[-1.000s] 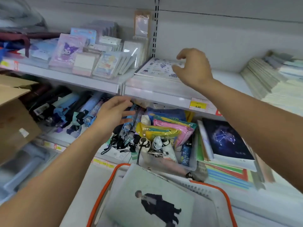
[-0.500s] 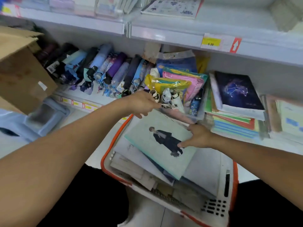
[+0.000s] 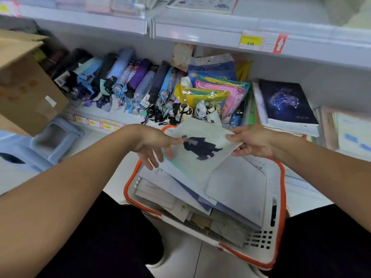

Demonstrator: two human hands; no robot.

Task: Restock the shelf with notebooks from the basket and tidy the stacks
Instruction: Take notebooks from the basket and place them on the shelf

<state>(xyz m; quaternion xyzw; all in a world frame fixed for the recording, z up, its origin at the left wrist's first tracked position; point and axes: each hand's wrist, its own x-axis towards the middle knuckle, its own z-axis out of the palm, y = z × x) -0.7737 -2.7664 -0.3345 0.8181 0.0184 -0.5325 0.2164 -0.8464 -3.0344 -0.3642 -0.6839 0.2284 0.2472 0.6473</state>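
Observation:
A pale green notebook (image 3: 200, 151) with a dark figure on its cover is lifted above the white basket with the orange rim (image 3: 280, 197). My right hand (image 3: 251, 142) pinches its right edge, thumb on top. My left hand (image 3: 154, 146) holds its left edge, thumb on the cover and fingers spread beneath. Several more notebooks (image 3: 236, 189) lie loose in the basket. On the upper shelf a white patterned notebook (image 3: 202, 4) lies flat. A dark constellation notebook (image 3: 287, 102) tops a stack on the lower shelf.
Folded umbrellas (image 3: 128, 83) and coloured plastic pouches (image 3: 212, 91) fill the lower shelf behind the basket. A cardboard box (image 3: 26, 85) stands at left above a pale blue stool (image 3: 52, 141). A yellow price tag (image 3: 252, 40) sits on the upper shelf edge.
Both hands came down from the shelves to the basket. They have taken the figure notebook by its edges and raised it toward the shelf.

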